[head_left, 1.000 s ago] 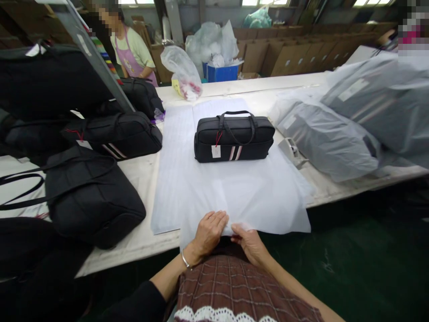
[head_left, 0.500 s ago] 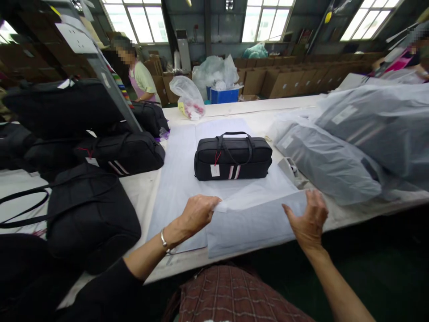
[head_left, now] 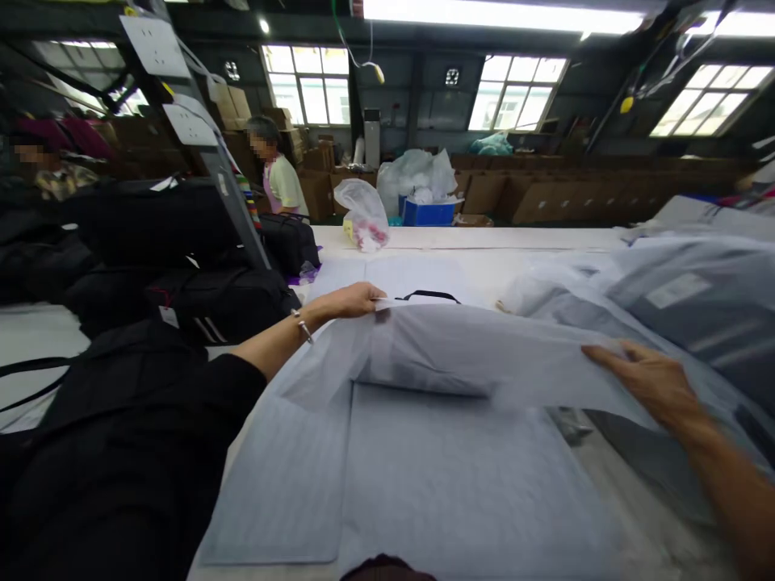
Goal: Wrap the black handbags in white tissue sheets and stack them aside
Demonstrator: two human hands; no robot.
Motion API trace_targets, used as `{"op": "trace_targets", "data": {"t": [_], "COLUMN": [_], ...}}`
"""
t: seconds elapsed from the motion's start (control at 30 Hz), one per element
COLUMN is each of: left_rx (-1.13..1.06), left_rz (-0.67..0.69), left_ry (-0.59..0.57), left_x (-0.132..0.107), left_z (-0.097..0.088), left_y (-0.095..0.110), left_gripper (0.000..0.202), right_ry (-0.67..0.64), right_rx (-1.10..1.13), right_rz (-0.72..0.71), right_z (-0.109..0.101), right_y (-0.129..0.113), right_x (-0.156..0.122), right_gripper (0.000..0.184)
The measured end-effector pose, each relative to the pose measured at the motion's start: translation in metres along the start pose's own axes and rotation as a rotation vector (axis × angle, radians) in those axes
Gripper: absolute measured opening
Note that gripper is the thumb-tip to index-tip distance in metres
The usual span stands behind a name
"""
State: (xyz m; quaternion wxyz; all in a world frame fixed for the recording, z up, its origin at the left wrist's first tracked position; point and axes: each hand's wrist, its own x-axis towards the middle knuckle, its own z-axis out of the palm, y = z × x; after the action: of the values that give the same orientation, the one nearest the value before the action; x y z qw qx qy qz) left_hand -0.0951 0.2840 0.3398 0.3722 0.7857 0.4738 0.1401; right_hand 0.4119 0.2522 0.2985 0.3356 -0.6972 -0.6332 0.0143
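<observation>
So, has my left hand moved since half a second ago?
Yes: judged against the blue box, your left hand has moved up the view, nearer it.

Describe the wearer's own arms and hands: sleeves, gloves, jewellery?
Left hand: no glove; silver-coloured bangle at the wrist; plain black sleeve ending on the forearm. Right hand: no glove or bracelet visible; forearm bare as far as it shows. Motion blur hides finer detail there.

Glare from the ceiling light point(head_left: 502, 14) and windows point(head_left: 307, 85), dim far wall point(head_left: 433, 101), blur towards the lower right.
</observation>
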Motion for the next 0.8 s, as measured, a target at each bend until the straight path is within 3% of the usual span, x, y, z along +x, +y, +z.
{"op": "trace_targets", "data": {"t": [0.1,0.17,0.37,0.5,0.63,0.73,0.8], "left_rx": [0.015,0.045,0.118,0.058,-0.062,-0.049,-0.029], "left_rz": [-0.018,-0.05,-0.21,-0.33,-0.345,-0.332,-0.335], "left_ry": [-0.008,-0.005,-0.059,-0.113,-0.216,-0.25,-0.263], "left_x": [0.041,0.066,0.126,0.147,0.159,0.167,0.171], "left_z": [-0.022,-0.032,-0.044,-0.039,-0.035,-0.037,-0.037], "left_y": [-0.013,-0.021,-0.067,-0.107,-0.129,-0.135,-0.136], "left_gripper": [0.017,0.015,0.02,0.024,0.028,0.027,0.024], "right_ry": [-0.164,-0.243,-0.354,-0.435,-0.56,-0.589,-0.401], "right_rx": [0.119,0.124,0.004,0.051,0.067,0.004,-0.091], "right_rz": [0.181,0.201,0.152,0.079,0.058,-0.014,-0.162], "right_z": [0.007,0.021,0.102,0.167,0.223,0.242,0.234], "right_y": [-0.012,-0.016,0.007,0.036,0.054,0.057,0.046], "right_x": [0.057,0.092,0.17,0.184,0.176,0.173,0.172], "right_gripper": [0.039,0.036,0.026,0.033,0.038,0.042,0.051]}}
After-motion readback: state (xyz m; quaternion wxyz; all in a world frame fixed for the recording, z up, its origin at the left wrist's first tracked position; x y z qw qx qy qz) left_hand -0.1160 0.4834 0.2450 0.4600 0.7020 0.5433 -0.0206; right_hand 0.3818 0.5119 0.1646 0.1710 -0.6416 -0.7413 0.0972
